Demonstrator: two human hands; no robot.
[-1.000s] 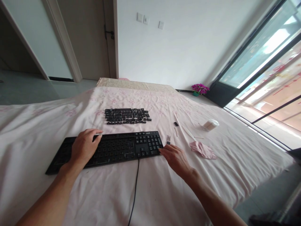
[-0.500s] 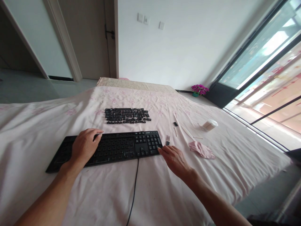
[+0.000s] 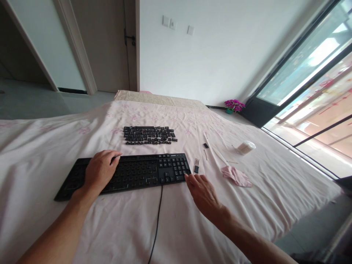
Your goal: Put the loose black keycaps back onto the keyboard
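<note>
A black computer keyboard point(image 3: 137, 175) lies on the pink bedsheet, its cable point(image 3: 157, 223) running toward me. Most of its left and middle area has no keycaps, while the number pad still carries them. My left hand point(image 3: 101, 169) reaches over the left half, with fingers curled at the far edge. At the near right corner, my right hand point(image 3: 200, 189) has its thumb and fingers closed on the keyboard's end. Beyond the board are several loose black keycaps point(image 3: 148, 135) set out in rows. A small keycap puller point(image 3: 196, 168) with wire prongs lies just past my right fingers.
To the right are a single black keycap point(image 3: 206, 145), cotton swabs point(image 3: 206, 154), a pink cloth point(image 3: 236, 176) and a clear round container point(image 3: 246, 147). Purple flowers point(image 3: 233, 105) stand beyond the bed, near the glass door.
My right hand has drawn slightly toward me at the keyboard's corner, leaving more of the puller showing. My left hand stays in place; the view has shifted a little.
</note>
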